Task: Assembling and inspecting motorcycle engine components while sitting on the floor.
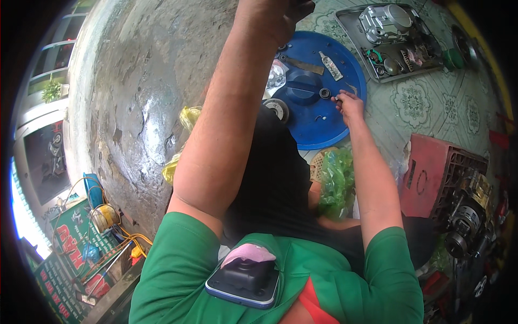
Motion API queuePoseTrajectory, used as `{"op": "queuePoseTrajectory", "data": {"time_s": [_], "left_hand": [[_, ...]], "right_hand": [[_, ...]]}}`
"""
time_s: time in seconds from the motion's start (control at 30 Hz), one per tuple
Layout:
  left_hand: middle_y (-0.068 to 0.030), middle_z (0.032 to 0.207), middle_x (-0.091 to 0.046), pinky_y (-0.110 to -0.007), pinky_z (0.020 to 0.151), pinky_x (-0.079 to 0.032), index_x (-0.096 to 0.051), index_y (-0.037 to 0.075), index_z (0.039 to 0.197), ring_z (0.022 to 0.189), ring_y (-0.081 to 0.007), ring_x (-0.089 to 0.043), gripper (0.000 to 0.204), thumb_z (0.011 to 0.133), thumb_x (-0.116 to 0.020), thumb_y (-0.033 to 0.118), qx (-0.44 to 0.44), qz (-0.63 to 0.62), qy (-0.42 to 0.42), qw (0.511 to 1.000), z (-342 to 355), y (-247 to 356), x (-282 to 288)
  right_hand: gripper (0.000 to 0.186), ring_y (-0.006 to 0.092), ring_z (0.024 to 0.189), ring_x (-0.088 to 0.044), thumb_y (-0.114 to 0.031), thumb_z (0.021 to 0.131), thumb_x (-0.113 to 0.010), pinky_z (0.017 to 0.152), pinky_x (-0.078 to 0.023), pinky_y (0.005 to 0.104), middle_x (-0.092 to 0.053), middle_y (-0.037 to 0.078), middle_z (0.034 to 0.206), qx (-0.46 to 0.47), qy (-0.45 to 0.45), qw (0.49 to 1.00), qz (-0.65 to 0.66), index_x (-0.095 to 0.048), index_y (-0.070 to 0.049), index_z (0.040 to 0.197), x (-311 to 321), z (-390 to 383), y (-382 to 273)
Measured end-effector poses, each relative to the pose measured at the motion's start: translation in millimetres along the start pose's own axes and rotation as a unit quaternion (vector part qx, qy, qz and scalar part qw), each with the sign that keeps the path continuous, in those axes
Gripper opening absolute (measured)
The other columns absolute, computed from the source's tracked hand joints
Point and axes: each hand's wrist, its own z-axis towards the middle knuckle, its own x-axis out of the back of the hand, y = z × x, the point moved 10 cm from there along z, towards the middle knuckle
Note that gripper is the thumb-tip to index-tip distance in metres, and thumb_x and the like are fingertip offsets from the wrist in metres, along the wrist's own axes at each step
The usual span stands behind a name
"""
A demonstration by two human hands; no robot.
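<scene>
My right hand [350, 105] is over the right edge of a round blue plastic lid [332, 132]. Its fingers are pinched together around something small and dark that I cannot make out. Just left of the fingertips a small dark ring-shaped part [325, 93] rests by the lid's raised middle [302, 89]. My left hand [288, 16] reaches far forward, partly cut off by the top edge; its grip is hidden. Also on the lid are a white tube [330, 66], a flat metal strip [303, 66], a clear plastic bag [276, 75] and a round metal part [277, 109].
A metal tray [383, 78] with an engine casing [386, 22] and small parts lies at far right. Nearer are a red crate [426, 175], an engine [467, 216] and a green plastic bag [337, 183]. Cables and signboards [81, 237] stand at left.
</scene>
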Motion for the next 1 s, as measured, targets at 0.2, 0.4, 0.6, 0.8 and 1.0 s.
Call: {"op": "queuePoseTrajectory", "data": {"time_s": [0.2,0.4,0.6,0.8,1.0], "left_hand": [[0.0024,0.091,-0.065,-0.029,0.067,-0.046,-0.064,0.016,0.102,0.077,-0.0148,-0.06,0.028,0.091,-0.067,0.041,0.001,0.012,0.03,0.999,-9.4,1.3,1.4],[0.0018,0.091,-0.065,-0.029,0.065,-0.047,-0.064,0.016,0.104,0.077,-0.0152,-0.06,0.029,0.09,-0.068,0.041,0.003,0.004,0.034,0.999,-10.2,5.8,10.9],[0.0009,0.093,-0.065,-0.029,0.065,-0.047,-0.064,0.015,0.105,0.077,-0.0154,-0.06,0.032,0.088,-0.069,0.042,-0.009,0.009,0.044,0.999,-7.9,5.2,17.0],[-0.0001,0.094,-0.065,-0.03,0.067,-0.047,-0.063,0.015,0.107,0.078,-0.0162,-0.06,0.034,0.089,-0.069,0.042,-0.015,0.019,0.051,0.998,-8.3,3.8,20.8],[-0.0014,0.087,-0.064,-0.03,0.064,-0.045,-0.066,0.012,0.099,0.073,-0.0162,-0.058,0.029,0.09,-0.067,0.04,-0.036,-0.014,0.078,0.996,-10.4,12.8,26.5]], "right_hand": [[0.02,0.0134,0.067,-0.068,-0.003,0.08,-0.066,0.048,-0.04,0.023,-0.068,0.004,0.081,0.022,0.026,0.999,-0.034,-0.063,-0.006,0.1,16.3,-7.1,1.2],[0.021,0.0129,0.063,-0.067,-0.004,0.078,-0.066,0.046,-0.04,0.0238,-0.068,0.004,0.079,0.053,0.065,0.993,-0.084,-0.064,-0.005,0.099,37.7,-12.4,0.2],[0.024,0.0131,0.059,-0.064,-0.004,0.077,-0.065,0.042,-0.037,0.0245,-0.067,0.006,0.078,0.062,0.106,0.986,-0.11,-0.063,-0.002,0.101,42.3,-4.4,-18.4],[0.062,0.017,0.089,-0.065,-0.023,0.081,-0.076,0.071,-0.047,0.0364,-0.068,0.008,0.108,0.068,-0.11,0.991,-0.017,-0.051,-0.008,0.136,-64.9,-26.8,-77.8],[0.056,0.0175,0.084,-0.064,-0.034,0.084,-0.074,0.07,-0.049,0.0292,-0.067,0.01,0.105,0.096,-0.086,0.956,-0.265,-0.059,-0.003,0.128,-27.8,-43.8,-98.3]]}}
